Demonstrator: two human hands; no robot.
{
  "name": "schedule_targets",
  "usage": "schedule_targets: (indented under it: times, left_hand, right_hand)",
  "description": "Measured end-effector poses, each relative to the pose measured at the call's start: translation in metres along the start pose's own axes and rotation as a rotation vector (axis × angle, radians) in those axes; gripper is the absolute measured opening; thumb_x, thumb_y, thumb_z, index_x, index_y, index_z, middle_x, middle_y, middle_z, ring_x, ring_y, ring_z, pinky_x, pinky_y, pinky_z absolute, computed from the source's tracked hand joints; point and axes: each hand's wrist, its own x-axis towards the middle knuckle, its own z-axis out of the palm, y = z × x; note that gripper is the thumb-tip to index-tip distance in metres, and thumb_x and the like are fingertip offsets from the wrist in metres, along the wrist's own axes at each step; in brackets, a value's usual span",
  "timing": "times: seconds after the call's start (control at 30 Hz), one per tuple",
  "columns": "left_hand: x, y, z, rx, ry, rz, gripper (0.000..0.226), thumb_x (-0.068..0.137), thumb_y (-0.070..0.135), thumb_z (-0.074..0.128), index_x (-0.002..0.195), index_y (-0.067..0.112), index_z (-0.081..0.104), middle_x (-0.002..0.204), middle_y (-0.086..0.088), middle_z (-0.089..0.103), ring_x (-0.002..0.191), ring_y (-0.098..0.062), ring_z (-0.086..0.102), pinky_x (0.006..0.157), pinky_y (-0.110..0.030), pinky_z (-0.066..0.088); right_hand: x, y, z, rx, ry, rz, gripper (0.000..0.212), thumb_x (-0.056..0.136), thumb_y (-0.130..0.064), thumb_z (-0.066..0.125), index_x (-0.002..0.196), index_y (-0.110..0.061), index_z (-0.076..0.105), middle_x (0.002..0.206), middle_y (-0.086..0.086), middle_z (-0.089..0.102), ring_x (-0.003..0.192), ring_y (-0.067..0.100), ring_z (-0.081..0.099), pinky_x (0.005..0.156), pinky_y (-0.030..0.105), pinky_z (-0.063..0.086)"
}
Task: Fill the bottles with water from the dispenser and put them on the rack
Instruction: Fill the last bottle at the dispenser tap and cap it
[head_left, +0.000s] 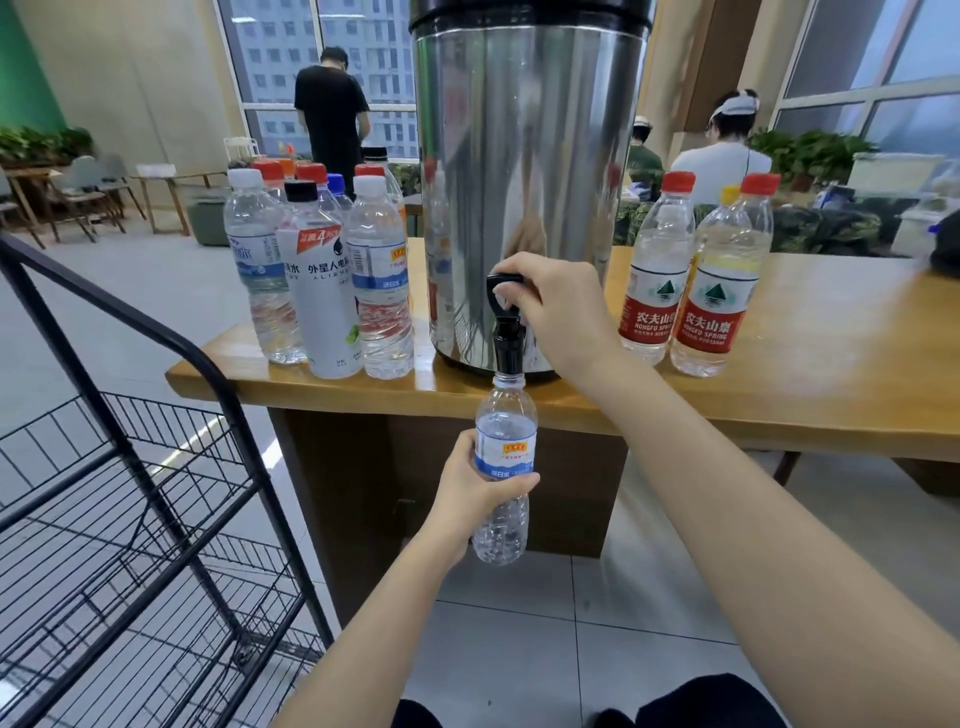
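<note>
The open bottle (505, 452) is sitting upright under the tap (506, 332), mouth at the spout; the left hand (467, 499) is wrapping its grip round the label; the right hand (561, 306) is curling its grip round the tap lever on the dispenser (524, 156); its fill I cannot tell; capped bottles (327, 291) are standing on the worktop (831, 364) either side; none is showing on the rack (156, 467), so most work seems left.

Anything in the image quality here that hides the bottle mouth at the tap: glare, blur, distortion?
Head view: no; bottle and tap are sharp in even daylight. Head view: wide-angle bending curves the rack and table edge; the steel dispenser mirrors the right hand; far people look soft.
</note>
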Motion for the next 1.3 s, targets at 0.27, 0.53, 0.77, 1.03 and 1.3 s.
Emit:
schedule_targets:
  times: [0.27, 0.53, 0.77, 1.03, 1.3]
  left_hand:
    - [0.002, 0.001, 0.003, 0.008, 0.017, -0.012, 0.067, 0.069, 0.015, 0.088, 0.123, 0.026, 0.050, 0.114, 0.009, 0.063, 0.102, -0.006, 0.062, 0.067, -0.014, 0.053]
    - [-0.001, 0.005, 0.007, 0.010, 0.032, -0.031, 0.064, 0.071, 0.014, 0.086, 0.120, 0.031, 0.048, 0.110, 0.015, 0.060, 0.096, -0.002, 0.059, 0.062, -0.012, 0.048]
    - [-0.001, 0.005, 0.008, 0.015, 0.058, -0.024, 0.067, 0.073, 0.015, 0.085, 0.127, 0.024, 0.048, 0.119, 0.006, 0.060, 0.102, -0.007, 0.060, 0.069, -0.015, 0.049]
    - [-0.002, 0.008, 0.007, 0.031, 0.060, -0.018, 0.065, 0.073, 0.012, 0.085, 0.127, 0.023, 0.049, 0.120, 0.006, 0.061, 0.100, -0.006, 0.060, 0.066, -0.014, 0.049]
    - [0.001, 0.007, 0.007, 0.014, 0.060, -0.023, 0.062, 0.073, 0.010, 0.084, 0.123, 0.025, 0.051, 0.119, 0.006, 0.063, 0.100, -0.005, 0.060, 0.069, -0.015, 0.049]
  right_hand:
    - [-0.019, -0.002, -0.002, -0.043, 0.074, -0.203, 0.014, 0.091, -0.006, 0.062, 0.104, -0.004, 0.068, 0.093, 0.007, 0.072, 0.086, 0.017, 0.067, 0.076, 0.028, 0.055]
    - [-0.062, 0.025, 0.001, -0.097, 0.003, -0.289, 0.036, 0.082, 0.005, 0.068, 0.119, 0.003, 0.063, 0.115, 0.020, 0.067, 0.106, 0.030, 0.066, 0.085, 0.044, 0.058]
    - [-0.055, 0.000, -0.003, -0.350, 0.139, -0.153, 0.048, 0.087, -0.058, 0.051, 0.090, -0.014, 0.070, 0.097, 0.004, 0.067, 0.087, 0.019, 0.057, 0.061, 0.027, 0.046]
    - [-0.058, 0.006, -0.009, -0.180, 0.136, -0.003, 0.022, 0.086, -0.039, 0.069, 0.095, -0.018, 0.070, 0.083, -0.002, 0.055, 0.079, 0.014, 0.050, 0.067, 0.035, 0.046]
    - [-0.057, 0.017, -0.006, -0.067, 0.048, 0.073, 0.026, 0.088, -0.044, 0.063, 0.100, -0.021, 0.066, 0.096, 0.000, 0.063, 0.093, 0.013, 0.053, 0.074, 0.036, 0.049]
